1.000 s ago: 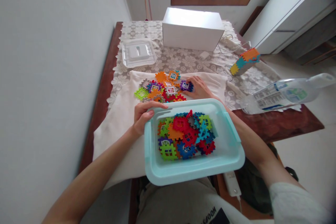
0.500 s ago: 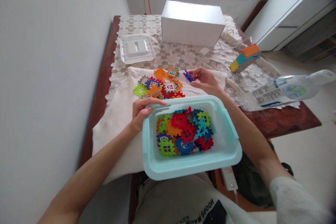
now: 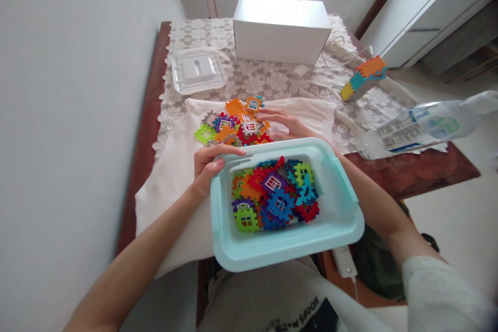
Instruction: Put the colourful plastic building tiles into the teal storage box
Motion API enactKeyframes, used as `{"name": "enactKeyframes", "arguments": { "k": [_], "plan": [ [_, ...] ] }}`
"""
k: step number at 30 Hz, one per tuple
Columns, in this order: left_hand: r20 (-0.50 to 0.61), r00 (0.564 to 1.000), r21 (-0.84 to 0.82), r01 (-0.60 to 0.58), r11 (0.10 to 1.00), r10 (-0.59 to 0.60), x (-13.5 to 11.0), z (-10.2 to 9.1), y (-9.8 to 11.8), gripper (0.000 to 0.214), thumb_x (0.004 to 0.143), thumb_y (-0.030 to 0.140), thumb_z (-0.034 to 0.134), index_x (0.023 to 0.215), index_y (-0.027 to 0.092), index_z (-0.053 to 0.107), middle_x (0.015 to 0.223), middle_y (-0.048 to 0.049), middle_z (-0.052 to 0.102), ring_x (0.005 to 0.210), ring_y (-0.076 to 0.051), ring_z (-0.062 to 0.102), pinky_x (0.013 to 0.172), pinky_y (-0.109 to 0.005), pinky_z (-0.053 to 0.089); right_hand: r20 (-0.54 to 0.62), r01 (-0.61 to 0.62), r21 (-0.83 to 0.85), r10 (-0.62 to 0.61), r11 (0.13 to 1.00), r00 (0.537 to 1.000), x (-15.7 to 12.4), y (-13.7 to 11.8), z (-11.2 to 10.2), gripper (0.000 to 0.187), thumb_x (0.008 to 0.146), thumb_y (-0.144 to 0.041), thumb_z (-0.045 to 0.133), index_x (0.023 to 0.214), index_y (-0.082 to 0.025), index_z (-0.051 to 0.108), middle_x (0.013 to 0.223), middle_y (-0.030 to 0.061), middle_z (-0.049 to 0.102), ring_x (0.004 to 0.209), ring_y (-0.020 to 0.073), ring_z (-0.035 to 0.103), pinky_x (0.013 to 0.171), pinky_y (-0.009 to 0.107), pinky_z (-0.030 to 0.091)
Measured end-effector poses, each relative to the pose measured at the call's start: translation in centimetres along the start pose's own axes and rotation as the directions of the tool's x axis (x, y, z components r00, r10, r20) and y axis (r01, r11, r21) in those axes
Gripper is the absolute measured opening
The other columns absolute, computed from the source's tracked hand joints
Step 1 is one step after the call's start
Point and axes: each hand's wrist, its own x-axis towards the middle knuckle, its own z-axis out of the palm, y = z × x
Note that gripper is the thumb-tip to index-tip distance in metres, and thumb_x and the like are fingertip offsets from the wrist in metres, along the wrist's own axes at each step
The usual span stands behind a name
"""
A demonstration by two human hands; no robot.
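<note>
A light blue plastic bin [image 3: 338,218] is tilted toward me over the near edge of the table. My left hand [image 3: 208,166] grips its far left corner, fingers over the rim. Inside lie interlocking building tiles [image 3: 280,205] in red, blue, green, orange and purple, some with window frames. Behind the bin, a pile of similar tiles [image 3: 225,124] rests on a white cloth [image 3: 171,192]. My right hand [image 3: 286,124] is at the right side of that pile, fingers stretched out and nothing seen in them. The bin's rim hides part of this hand and wrist.
A clear plastic lid [image 3: 198,70] and a white box [image 3: 280,31] are on the lace tablecloth [image 3: 252,83]. At right stand a built tile block [image 3: 363,78] and a large clear bottle [image 3: 424,127]. A wall [image 3: 78,88] runs along the left.
The purple tile has left my right hand, and a purple and a blue tile now lie on top in the bin. My right hand has moved left to the pile.
</note>
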Motion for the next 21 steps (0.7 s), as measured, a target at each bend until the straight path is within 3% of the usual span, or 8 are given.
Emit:
{"name": "enactKeyframes", "arguments": {
  "k": [1, 3, 5, 7, 10, 15, 21],
  "plan": [
    [0.005, 1.000, -0.003, -0.010, 1.000, 0.010, 0.1, 0.0, 0.0, 0.040, 0.092, 0.052, 0.073, 0.097, 0.019, 0.096, 0.079, -0.0089, 0.086, 0.058, -0.021, 0.064, 0.053, -0.034, 0.045, 0.053, 0.016, -0.062, -0.013, 0.998, 0.999, 0.0, 0.7, 0.5, 0.061, 0.104, -0.076, 0.071, 0.149, -0.035, 0.076, 0.179, 0.0076, 0.059, 0.172, 0.0351, 0.046, 0.146, 0.063, 0.032],
    [0.019, 0.999, -0.010, -0.031, 0.999, 0.031, 0.2, 0.0, 0.1, 0.040, 0.092, 0.051, 0.073, 0.097, 0.019, 0.096, 0.080, -0.0087, 0.087, 0.057, -0.020, 0.064, 0.052, -0.033, 0.044, 0.110, 0.038, -0.132, -0.024, 0.990, 0.994, 0.1, 2.1, 1.3, 0.059, 0.102, -0.072, 0.074, 0.143, -0.030, 0.078, 0.171, 0.0117, 0.067, 0.165, 0.0362, 0.054, 0.144, 0.061, 0.035],
    [0.025, 0.999, -0.015, -0.038, 0.999, 0.038, 0.3, 0.1, 0.1, 0.040, 0.092, 0.051, 0.072, 0.097, 0.019, 0.096, 0.079, -0.0085, 0.086, 0.056, -0.020, 0.063, 0.051, -0.033, 0.044, 0.052, 0.026, -0.195, -0.016, 0.981, 0.999, 0.0, 3.2, 1.9, 0.043, 0.106, -0.064, 0.072, 0.129, -0.028, 0.080, 0.152, 0.0128, 0.078, 0.148, 0.0337, 0.067, 0.136, 0.057, 0.045],
    [0.022, 0.999, -0.027, -0.027, 0.999, 0.028, 0.3, 0.1, 0.2, 0.040, 0.092, 0.051, 0.073, 0.097, 0.018, 0.096, 0.080, -0.0093, 0.087, 0.059, -0.021, 0.067, 0.053, -0.033, 0.048, -0.041, -0.005, -0.248, -0.005, 0.969, 0.999, -0.2, 3.8, 2.1, 0.031, 0.112, -0.054, 0.065, 0.122, -0.029, 0.079, 0.140, 0.0118, 0.082, 0.136, 0.0305, 0.072, 0.130, 0.054, 0.050],
    [0.022, 0.999, -0.046, -0.023, 0.999, 0.024, 0.3, 0.2, 0.3, 0.041, 0.093, 0.053, 0.075, 0.097, 0.017, 0.096, 0.083, -0.0105, 0.087, 0.063, -0.022, 0.071, 0.056, -0.033, 0.051, -0.093, -0.021, -0.280, -0.005, 0.960, 0.996, -0.6, 4.0, 2.2, 0.031, 0.116, -0.048, 0.056, 0.133, -0.029, 0.075, 0.147, 0.0119, 0.078, 0.140, 0.0278, 0.069, 0.132, 0.051, 0.048],
    [0.022, 0.999, -0.042, -0.041, 0.998, 0.042, 0.4, 0.2, 0.2, 0.040, 0.093, 0.052, 0.076, 0.097, 0.017, 0.096, 0.082, -0.0101, 0.087, 0.061, -0.021, 0.069, 0.055, -0.032, 0.051, -0.020, 0.035, -0.304, -0.043, 0.952, 0.999, -0.7, 3.3, 2.0, 0.034, 0.115, -0.050, 0.061, 0.141, -0.031, 0.072, 0.164, 0.0103, 0.068, 0.155, 0.0287, 0.059, 0.137, 0.053, 0.042],
    [0.011, 1.000, -0.047, -0.024, 0.999, 0.025, 0.3, 0.3, 0.1, 0.042, 0.092, 0.054, 0.076, 0.096, 0.016, 0.095, 0.083, -0.0108, 0.087, 0.063, -0.022, 0.072, 0.056, -0.034, 0.055, -0.051, -0.048, -0.260, 0.036, 0.964, 0.998, -0.7, 3.2, 1.8, 0.033, 0.115, -0.059, 0.060, 0.109, -0.029, 0.072, 0.128, 0.0070, 0.080, 0.119, 0.0251, 0.071, 0.115, 0.043, 0.057]
  ]
}}
